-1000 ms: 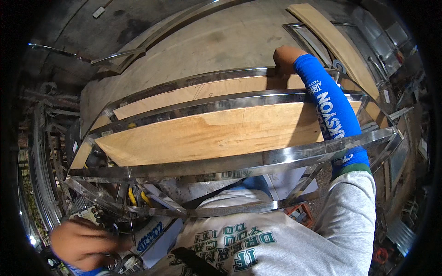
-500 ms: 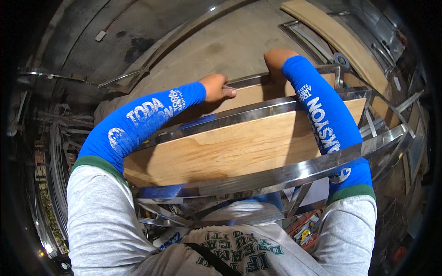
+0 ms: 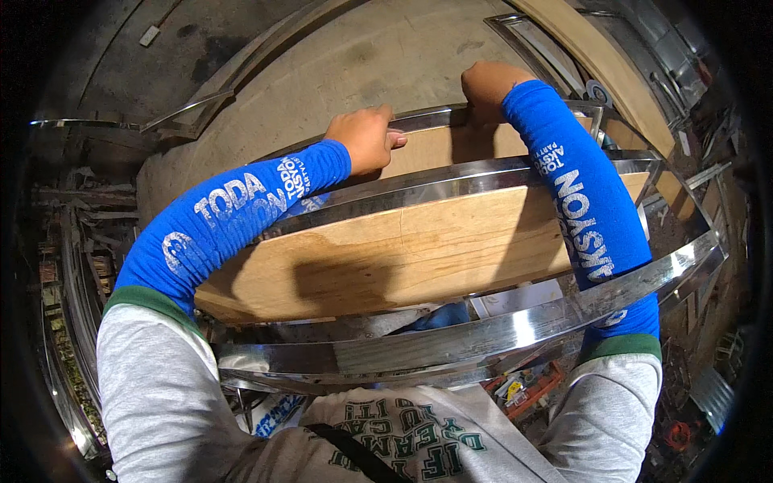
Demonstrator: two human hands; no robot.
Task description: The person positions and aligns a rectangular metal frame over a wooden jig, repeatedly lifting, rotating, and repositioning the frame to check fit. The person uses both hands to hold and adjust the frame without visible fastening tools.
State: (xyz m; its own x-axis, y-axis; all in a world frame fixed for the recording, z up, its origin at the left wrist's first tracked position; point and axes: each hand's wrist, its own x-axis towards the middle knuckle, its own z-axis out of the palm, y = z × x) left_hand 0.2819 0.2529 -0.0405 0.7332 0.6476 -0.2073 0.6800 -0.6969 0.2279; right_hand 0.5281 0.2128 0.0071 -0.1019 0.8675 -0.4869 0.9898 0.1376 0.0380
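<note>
A shiny metal frame (image 3: 475,342) with curved rails spans the space before me, a pale plywood board (image 3: 386,258) set within it. A second wooden strip (image 3: 431,151) shows between the middle and far rails. Over the far rail, my left hand (image 3: 362,138) is closed, its thumb on the near side. Farther right, my right hand (image 3: 489,87) bends down over the same rail with its fingers curled; their tips are hidden. My right forearm passes beneath the nearest rail and above the board.
A long curved wooden piece (image 3: 600,68) lies at the far right beside a metal frame (image 3: 531,52) and a tape roll (image 3: 599,92). Metal lengths (image 3: 68,241) are stacked at left. An orange-red tray of tools (image 3: 527,390) sits below the near rail.
The frame has shifted and tilted, opening a wider gap between the plywood board and the near rail. Both hands have moved slightly farther away along with the far rail.
</note>
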